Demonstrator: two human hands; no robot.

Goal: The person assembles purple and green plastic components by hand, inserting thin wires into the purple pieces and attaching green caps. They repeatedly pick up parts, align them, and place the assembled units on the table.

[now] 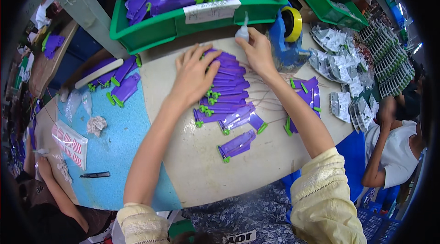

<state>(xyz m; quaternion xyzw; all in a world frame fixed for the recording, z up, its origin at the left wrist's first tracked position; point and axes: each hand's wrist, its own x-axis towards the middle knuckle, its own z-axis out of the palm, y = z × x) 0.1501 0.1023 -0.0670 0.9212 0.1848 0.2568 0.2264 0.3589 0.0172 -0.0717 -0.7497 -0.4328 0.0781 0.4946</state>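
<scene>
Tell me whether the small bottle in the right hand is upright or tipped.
Upright: the small bottle stands nozzle up on the table, with the right hand holding it.

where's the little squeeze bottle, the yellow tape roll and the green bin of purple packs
small squeeze bottle (242, 32), head view, on its pale body above the right hand's fingers
yellow tape roll (294, 23), head view, on the yellow outer band
green bin (151, 27), head view, on its bare front wall

The left hand (192, 76) hides part of the purple packets (227, 90); the small bottle (242, 32) is half-hidden in the right hand (257, 51).
</scene>
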